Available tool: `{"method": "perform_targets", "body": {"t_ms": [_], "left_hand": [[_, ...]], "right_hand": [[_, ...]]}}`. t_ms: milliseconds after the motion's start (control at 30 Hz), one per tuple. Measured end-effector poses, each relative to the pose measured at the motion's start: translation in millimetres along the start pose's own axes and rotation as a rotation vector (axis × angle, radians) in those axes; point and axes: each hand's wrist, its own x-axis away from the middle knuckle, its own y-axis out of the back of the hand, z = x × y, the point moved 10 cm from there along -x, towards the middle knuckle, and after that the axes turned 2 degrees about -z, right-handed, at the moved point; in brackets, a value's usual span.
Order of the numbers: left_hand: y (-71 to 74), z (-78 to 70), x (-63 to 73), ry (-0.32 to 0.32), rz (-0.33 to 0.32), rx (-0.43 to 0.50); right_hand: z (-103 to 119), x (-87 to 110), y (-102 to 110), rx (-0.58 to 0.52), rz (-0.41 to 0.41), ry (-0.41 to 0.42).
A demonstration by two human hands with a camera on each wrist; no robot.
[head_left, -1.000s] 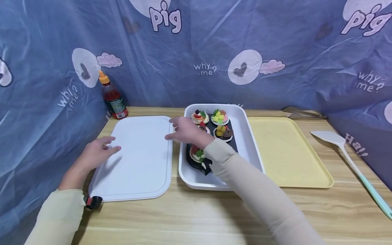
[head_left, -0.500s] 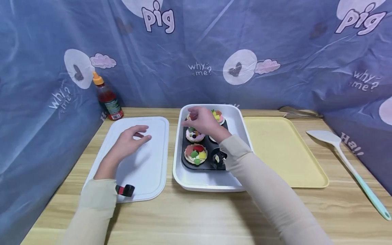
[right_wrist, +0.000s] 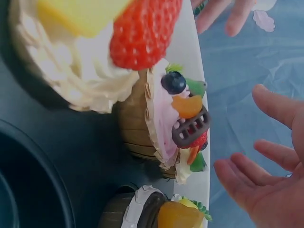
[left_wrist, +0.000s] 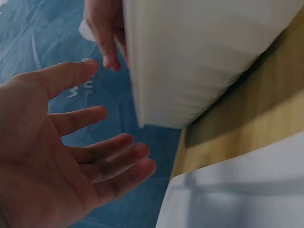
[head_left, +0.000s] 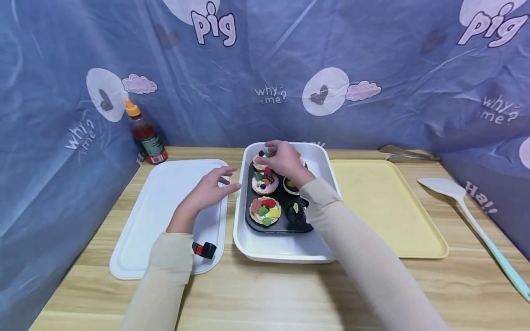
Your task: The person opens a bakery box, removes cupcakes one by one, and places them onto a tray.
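My right hand [head_left: 285,161] hovers over the back of a black muffin tin [head_left: 269,228], thumb and fingers apart near the rear left fruit tart [head_left: 260,164]. In the right wrist view this hand [right_wrist: 270,166] holds nothing. The tin sits in a white tub [head_left: 281,253]. Two more tarts, a pink-creamed one [head_left: 265,186] and a strawberry-topped one [head_left: 265,216], fill its left column. A chocolate tart [head_left: 290,186] is partly hidden by my wrist. My left hand [head_left: 211,188], fingers spread, is beside the tub's left wall; the left wrist view shows its palm [left_wrist: 52,156] bare.
A white board [head_left: 165,211] lies left of the tub, a yellow tray [head_left: 377,197] right of it. A sauce bottle [head_left: 148,138] stands at the back left. A white and green spatula [head_left: 476,220] and a metal utensil [head_left: 407,152] lie at the right.
My left hand has moved right across the white board to the tub's side. The right hand has gone from the board's right edge to above the back of the tin.
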Motion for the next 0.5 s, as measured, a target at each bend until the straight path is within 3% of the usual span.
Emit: {"method": "perform_targets", "body": {"t_ms": [267,500], "left_hand": [[-17.6,10.4,-3.6,0.013,0.082,0.024],[-28.7,14.2,-7.7,0.013,0.113,0.114]], "right_hand": [[-4.7,-15.0,-8.8,0.011,0.009,-0.022],[-16.6,-21.8,-10.3,0.013,-0.001,-0.069]]}}
